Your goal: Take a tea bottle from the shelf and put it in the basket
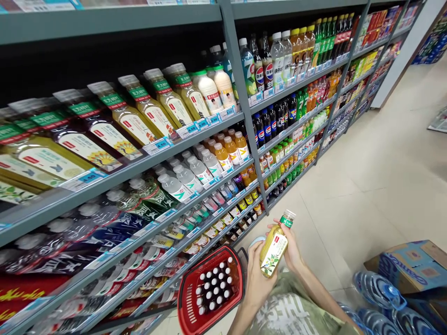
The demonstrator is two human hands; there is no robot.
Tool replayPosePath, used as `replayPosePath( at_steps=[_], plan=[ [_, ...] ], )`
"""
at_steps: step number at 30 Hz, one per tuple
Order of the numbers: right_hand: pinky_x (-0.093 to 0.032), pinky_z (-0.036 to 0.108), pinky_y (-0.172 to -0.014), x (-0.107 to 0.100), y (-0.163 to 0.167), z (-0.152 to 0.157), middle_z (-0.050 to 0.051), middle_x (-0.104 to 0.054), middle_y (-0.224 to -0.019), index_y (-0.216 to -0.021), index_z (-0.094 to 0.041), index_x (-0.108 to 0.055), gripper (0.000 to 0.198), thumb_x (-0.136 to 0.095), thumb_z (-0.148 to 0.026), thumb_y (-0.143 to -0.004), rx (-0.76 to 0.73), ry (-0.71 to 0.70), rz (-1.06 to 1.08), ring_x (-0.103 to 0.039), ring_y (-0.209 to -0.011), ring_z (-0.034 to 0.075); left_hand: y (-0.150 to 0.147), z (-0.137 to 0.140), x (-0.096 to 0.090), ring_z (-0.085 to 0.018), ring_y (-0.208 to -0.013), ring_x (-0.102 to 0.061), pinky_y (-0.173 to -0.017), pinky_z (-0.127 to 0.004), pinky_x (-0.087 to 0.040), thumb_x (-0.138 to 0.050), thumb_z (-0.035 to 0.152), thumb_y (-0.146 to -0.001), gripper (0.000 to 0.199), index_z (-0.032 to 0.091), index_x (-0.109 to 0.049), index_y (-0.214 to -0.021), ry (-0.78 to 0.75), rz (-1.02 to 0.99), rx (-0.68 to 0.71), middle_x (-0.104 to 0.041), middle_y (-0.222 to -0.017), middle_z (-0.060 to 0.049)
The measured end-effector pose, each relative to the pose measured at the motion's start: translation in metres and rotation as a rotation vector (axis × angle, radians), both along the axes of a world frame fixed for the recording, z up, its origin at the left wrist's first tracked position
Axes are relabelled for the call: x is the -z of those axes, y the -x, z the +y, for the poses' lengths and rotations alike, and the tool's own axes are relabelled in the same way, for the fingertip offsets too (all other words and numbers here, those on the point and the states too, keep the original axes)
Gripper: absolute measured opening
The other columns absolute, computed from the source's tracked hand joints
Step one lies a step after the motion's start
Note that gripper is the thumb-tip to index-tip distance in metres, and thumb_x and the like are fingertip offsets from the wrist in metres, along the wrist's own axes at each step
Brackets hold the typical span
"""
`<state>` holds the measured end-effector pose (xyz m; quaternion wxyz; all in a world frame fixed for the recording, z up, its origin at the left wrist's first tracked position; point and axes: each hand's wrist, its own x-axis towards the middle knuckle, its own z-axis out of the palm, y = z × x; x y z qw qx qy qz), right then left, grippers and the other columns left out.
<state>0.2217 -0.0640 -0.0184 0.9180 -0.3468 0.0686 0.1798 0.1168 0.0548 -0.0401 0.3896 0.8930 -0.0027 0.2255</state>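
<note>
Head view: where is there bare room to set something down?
Bare beige floor tiles stretch between the grey metal shelving and the blue-and-brown cardboard box, beyond the held clear bottle of yellow drink. Crowded: the shelving's bottle rows and the red plastic basket of white-capped bottles.

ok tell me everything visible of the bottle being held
The bottle is see-through, probably plastic, holding yellowish liquid. Its pale cap is on, with a green band below and a white label bearing a leafy print and small red patch. Held right of the red basket, it tilts, label towards the camera, cap end away from the shirt. The left hand holds its lower part, the right hand its upper part.
</note>
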Motion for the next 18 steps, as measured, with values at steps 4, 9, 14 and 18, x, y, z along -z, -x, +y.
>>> replayPosePath(
  at_steps=[4,9,14,18],
  plan=[
    [-0.062,0.035,-0.07,0.004,0.0,0.002,0.006,-0.082,-0.104,-0.134,-0.02,-0.065,0.077,-0.089,-0.06,-0.073,0.032,-0.002,0.012,-0.078,-0.086,0.027,0.0,0.002,0.003,-0.036,-0.15,-0.052,-0.127,-0.056,-0.044,-0.074,0.012,-0.075,0.091,0.02,-0.042,-0.16,0.099,0.217,0.002,-0.053,-0.159,-0.019],
    [-0.062,0.034,-0.066,0.016,0.002,0.005,0.006,-0.08,-0.095,-0.128,-0.019,-0.069,0.074,-0.089,-0.063,-0.072,0.088,0.029,-0.065,-0.076,-0.077,0.026,0.001,0.003,0.004,-0.036,-0.159,-0.042,-0.135,-0.057,-0.032,-0.074,0.019,-0.08,0.092,0.019,-0.038,-0.165,0.204,0.391,0.036,-0.044,-0.17,-0.019],
    [-0.064,0.034,-0.076,0.045,0.001,0.008,0.012,-0.08,-0.099,-0.112,-0.016,-0.077,0.054,-0.083,-0.061,-0.082,0.164,0.167,-0.321,-0.077,-0.085,0.027,-0.008,0.012,0.021,-0.04,-0.163,-0.034,-0.136,-0.058,-0.027,-0.079,0.016,-0.07,0.108,0.019,-0.036,-0.168,0.228,0.448,0.125,-0.039,-0.174,-0.019],
    [-0.064,0.031,-0.09,0.068,-0.004,0.007,0.014,-0.081,-0.109,-0.106,-0.018,-0.081,0.04,-0.079,-0.054,-0.089,0.184,0.263,-0.465,-0.078,-0.1,0.027,-0.019,0.018,0.024,-0.042,-0.162,-0.036,-0.135,-0.055,-0.029,-0.078,0.02,-0.067,0.107,0.016,-0.037,-0.167,0.264,0.481,0.167,-0.038,-0.173,-0.02]
  ],
)
